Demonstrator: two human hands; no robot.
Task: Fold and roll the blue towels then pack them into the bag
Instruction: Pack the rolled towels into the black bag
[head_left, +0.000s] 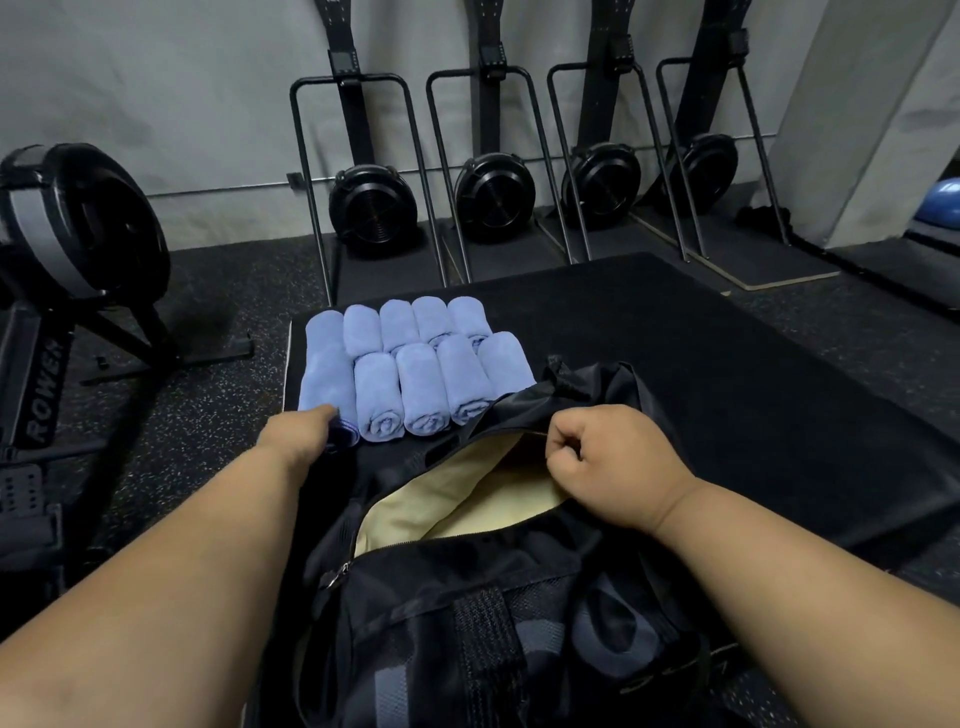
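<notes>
Several rolled blue towels (415, 358) lie in two rows on a black mat (727, 353). My left hand (298, 434) grips the near end of the leftmost front roll (327, 384). In front of the rolls sits a black duffel bag (467, 597), unzipped, its cream lining (467, 499) showing and nothing visible inside. My right hand (608, 460) is curled into a fist that pinches the far edge of the bag's opening and holds it up.
Several black upright fan machines (488, 192) stand along the grey wall behind the mat. A rowing machine (67, 249) is at the left on the speckled rubber floor. A blue ball (943, 205) shows at the far right.
</notes>
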